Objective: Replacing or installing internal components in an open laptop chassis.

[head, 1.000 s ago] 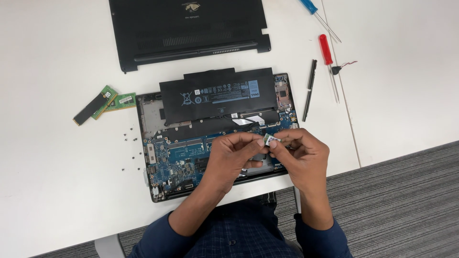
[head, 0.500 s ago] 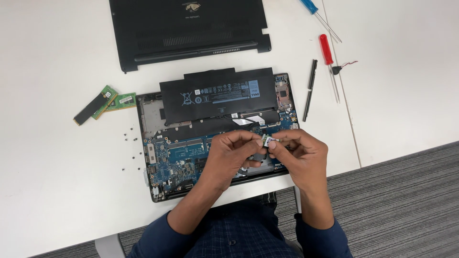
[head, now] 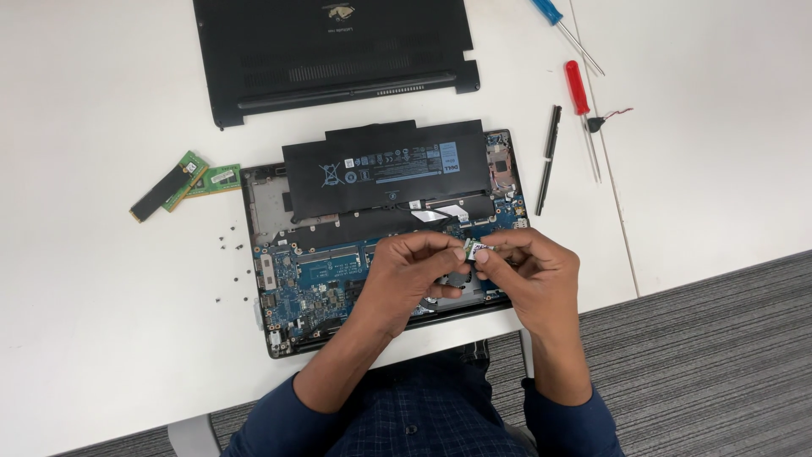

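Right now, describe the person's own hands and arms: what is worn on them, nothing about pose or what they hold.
Both hands are bare: no gloves, rings or watch show on the left hand or the right hand. Each forearm is uncovered down to a dark navy sleeve, pushed up toward the elbow. The sleeves look plain, without visible markings.

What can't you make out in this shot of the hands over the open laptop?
Head view:
- Small card: mostly covered by the left hand and right hand.
- Board beneath the hands: hidden by them.
- Loose screws: too small to tell type.
- Blue screwdriver: handle cut off by the top edge.
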